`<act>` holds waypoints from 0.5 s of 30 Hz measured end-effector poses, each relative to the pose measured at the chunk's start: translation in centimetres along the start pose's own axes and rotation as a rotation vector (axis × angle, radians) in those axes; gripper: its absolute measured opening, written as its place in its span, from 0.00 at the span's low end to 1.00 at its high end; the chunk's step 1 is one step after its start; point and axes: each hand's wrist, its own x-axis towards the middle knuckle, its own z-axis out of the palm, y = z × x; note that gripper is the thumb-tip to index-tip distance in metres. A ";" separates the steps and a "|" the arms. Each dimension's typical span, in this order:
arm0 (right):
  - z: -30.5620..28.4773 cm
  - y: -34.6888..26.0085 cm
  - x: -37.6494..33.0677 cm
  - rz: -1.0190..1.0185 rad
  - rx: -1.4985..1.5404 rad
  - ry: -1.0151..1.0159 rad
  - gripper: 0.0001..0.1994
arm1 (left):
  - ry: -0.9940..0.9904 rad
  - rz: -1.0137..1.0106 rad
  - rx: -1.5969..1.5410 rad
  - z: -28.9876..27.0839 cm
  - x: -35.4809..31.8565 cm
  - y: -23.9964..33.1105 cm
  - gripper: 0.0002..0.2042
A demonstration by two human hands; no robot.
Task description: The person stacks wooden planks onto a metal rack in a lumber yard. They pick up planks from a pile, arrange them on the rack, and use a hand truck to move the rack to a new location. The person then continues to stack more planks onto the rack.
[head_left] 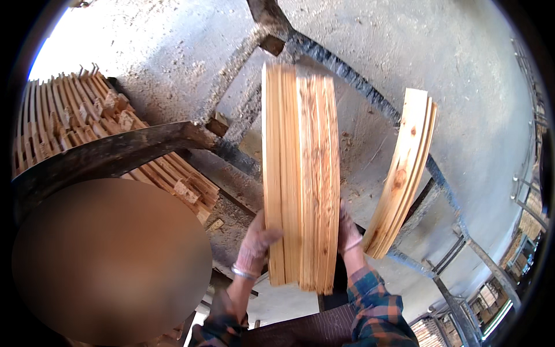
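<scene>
A bundle of pale wooden slats [300, 173] stands out in front of me, gripped from both sides. My left hand [258, 244], in a light glove, presses on its left side with the thumb over the front. On the opposite side my right hand [348, 232], also gloved, clasps the bundle; most of its fingers are hidden behind the wood. The bundle's right half shows rough, darker edges, while its left half looks smoother. To the right, a smaller stack of knotty slats [402, 173] lies across a metal frame, apart from my hands.
Many slats lie in a stack [63, 118] at the left, beside a dark curved metal bar [115, 144]. More slats [179, 182] rest below that bar. A rusty metal frame [341, 63] runs above the sawdust-strewn floor [370, 34]. A large blurred oval covers the lower left.
</scene>
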 end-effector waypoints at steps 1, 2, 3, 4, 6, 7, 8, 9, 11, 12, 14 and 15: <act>0.7 -2.8 -1.9 0.074 0.080 -0.017 0.24 | -0.019 0.071 0.075 -2.5 -0.7 -2.9 0.37; 1.0 -5.6 -3.8 0.153 0.155 -0.006 0.24 | -0.018 0.027 0.022 -2.2 -2.6 -2.9 0.36; 1.6 -7.7 -5.8 0.206 0.240 0.027 0.25 | -0.019 -0.018 -0.030 -1.4 -4.6 -2.5 0.35; 2.3 -9.8 -7.7 0.256 0.324 0.059 0.26 | 0.014 -0.048 -0.040 -0.9 -6.8 -2.1 0.34; 3.5 -10.2 -12.1 0.245 0.397 0.088 0.28 | 0.098 -0.084 -0.074 -0.3 -11.1 -1.2 0.31; 4.2 -10.1 -14.5 0.245 0.432 0.095 0.29 | 0.070 -0.091 -0.052 -0.2 -13.2 -1.4 0.31; 4.9 -11.1 -15.6 0.244 0.458 0.085 0.29 | 0.064 -0.085 -0.026 -0.1 -15.1 -1.8 0.31; 5.5 -12.7 -15.7 0.226 0.470 0.053 0.29 | 0.075 -0.067 0.013 0.1 -17.3 -1.3 0.32; 7.1 -17.6 -15.6 0.161 0.470 -0.019 0.29 | -0.014 0.160 0.154 3.1 -21.5 2.6 0.32; 7.5 -20.6 -15.3 0.120 0.468 -0.050 0.29 | -0.006 0.156 0.421 5.2 -23.9 7.4 0.33; 9.2 -26.1 -15.8 0.065 0.416 -0.165 0.29 | -0.014 0.140 0.705 8.0 -29.0 13.1 0.35; 10.1 -28.9 -16.6 0.031 0.382 -0.228 0.29 | -0.055 0.163 0.752 8.7 -31.5 14.7 0.36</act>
